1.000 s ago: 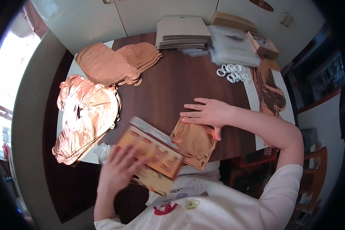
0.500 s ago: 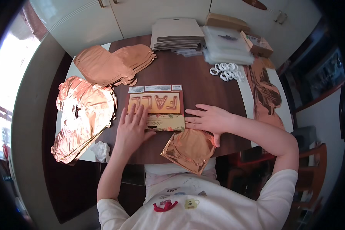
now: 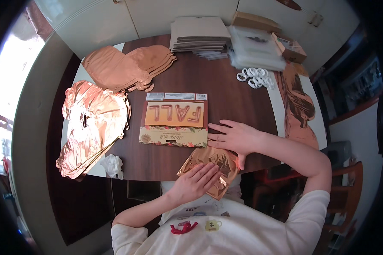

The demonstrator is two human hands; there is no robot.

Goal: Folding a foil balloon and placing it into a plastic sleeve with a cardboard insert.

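A printed cardboard balloon package [image 3: 174, 114] lies flat in the middle of the table, its lettering upside down to me. My right hand [image 3: 236, 139] rests just right of it, fingers spread, with fingertips by its right edge. Below the package, a folded copper foil balloon [image 3: 221, 159] overhangs the table's front edge. My left hand [image 3: 198, 180] lies over this foil with its fingers stretched out flat and side by side. Part of the foil is hidden under that hand. My right thumb is next to the foil's right side.
Copper foil balloons [image 3: 104, 66] are stacked at the far left, with shinier foil balloons [image 3: 102, 114] nearer. Crumpled white paper [image 3: 112, 165] lies front left. Cardboard sheets [image 3: 200, 32], clear plastic bags [image 3: 255, 46], white ribbon rolls [image 3: 255, 76] and a small box [image 3: 290, 49] sit behind.
My left hand has left the package and moved down and right onto the folded foil. The right hand stays beside the package, which now shows in full.
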